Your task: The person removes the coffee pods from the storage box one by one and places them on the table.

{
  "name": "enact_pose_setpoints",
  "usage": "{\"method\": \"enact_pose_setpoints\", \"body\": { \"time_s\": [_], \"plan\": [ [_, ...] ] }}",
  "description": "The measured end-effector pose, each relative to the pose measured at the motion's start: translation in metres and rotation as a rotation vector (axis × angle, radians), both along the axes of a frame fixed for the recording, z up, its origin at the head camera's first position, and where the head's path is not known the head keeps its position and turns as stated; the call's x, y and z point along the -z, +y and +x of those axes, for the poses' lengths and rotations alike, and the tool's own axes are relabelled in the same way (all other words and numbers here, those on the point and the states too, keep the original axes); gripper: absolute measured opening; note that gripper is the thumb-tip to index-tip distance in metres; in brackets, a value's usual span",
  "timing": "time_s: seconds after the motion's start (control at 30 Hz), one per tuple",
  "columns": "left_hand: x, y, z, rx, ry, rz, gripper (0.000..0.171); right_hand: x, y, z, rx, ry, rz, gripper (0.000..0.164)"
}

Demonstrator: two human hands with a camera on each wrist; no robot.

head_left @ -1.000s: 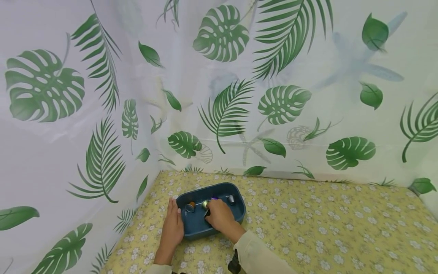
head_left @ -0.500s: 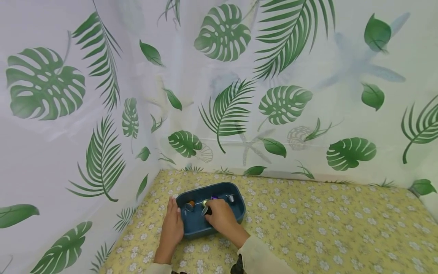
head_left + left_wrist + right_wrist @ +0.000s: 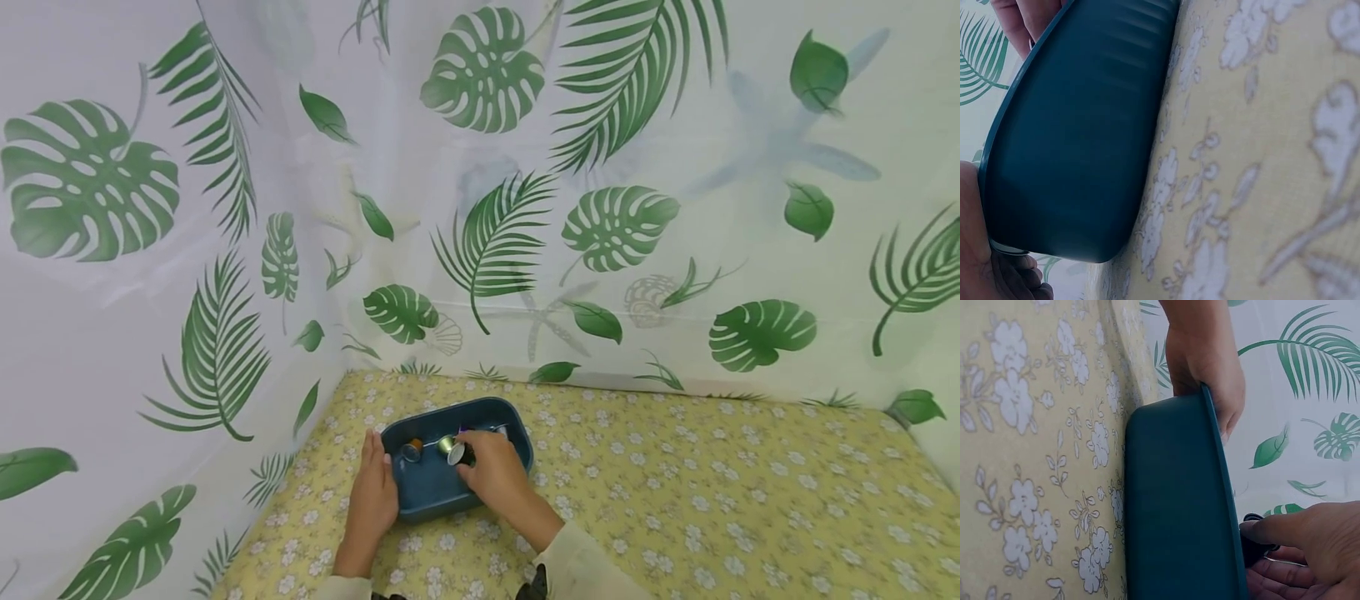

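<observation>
A dark blue rectangular tub (image 3: 438, 507) stands on the table, with several coffee capsules inside. My right hand (image 3: 498, 473) pinches a black coffee capsule (image 3: 1259, 542) between thumb and fingers over the middle of the tub; its pale round lid faces left in the head view. Just behind that lid is a green-gold capsule (image 3: 446, 444). An orange capsule (image 3: 412, 450) lies near the left end. Partly hidden by the right hand are a purple capsule (image 3: 464, 431) and a silver one (image 3: 502, 430). Fingers straight, my left hand (image 3: 373, 492) rests along the tub's left end.
A yellow cloth with white flowers (image 3: 660, 483) covers the table. White sheeting printed with green leaves (image 3: 420, 208) rises behind and at the left. The tub's raised wall (image 3: 1079, 144) stands between each wrist and the capsules.
My right hand has risen slightly and drawn to the right with the black capsule, turning its lid into sight. The left hand stays against the tub.
</observation>
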State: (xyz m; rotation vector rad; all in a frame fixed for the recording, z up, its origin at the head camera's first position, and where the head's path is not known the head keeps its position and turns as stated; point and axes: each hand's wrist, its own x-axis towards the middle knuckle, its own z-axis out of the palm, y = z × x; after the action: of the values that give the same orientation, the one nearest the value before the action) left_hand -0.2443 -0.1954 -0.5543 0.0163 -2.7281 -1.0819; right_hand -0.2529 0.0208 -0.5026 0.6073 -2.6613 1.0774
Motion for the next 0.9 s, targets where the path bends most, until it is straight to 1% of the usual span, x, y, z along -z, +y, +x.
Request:
{"method": "enact_pose_setpoints", "body": {
  "time_s": [0.17,0.3,0.5,0.6,0.73,0.9],
  "plan": [
    [0.001,-0.001,0.001,-0.003,-0.004,-0.005,0.055,-0.002,0.003,0.005,0.0,0.03,-0.031,0.038],
    [0.0,-0.001,0.001,-0.004,-0.014,-0.005,0.055,-0.006,0.006,0.01,0.006,0.044,-0.032,0.039],
    [0.0,-0.001,0.001,-0.005,-0.006,-0.012,0.055,-0.012,0.017,0.017,-0.002,0.069,-0.055,0.037],
    [0.001,0.0,0.0,-0.001,0.007,-0.015,0.055,-0.012,0.024,0.02,0.008,0.081,-0.058,0.036],
    [0.0,0.0,0.0,0.005,0.011,-0.015,0.055,-0.013,0.032,0.022,0.036,0.061,-0.057,0.037],
    [-0.003,0.001,0.002,0.015,-0.007,-0.016,0.055,-0.011,0.039,0.025,0.06,0.044,-0.072,0.039]
  ]
}}
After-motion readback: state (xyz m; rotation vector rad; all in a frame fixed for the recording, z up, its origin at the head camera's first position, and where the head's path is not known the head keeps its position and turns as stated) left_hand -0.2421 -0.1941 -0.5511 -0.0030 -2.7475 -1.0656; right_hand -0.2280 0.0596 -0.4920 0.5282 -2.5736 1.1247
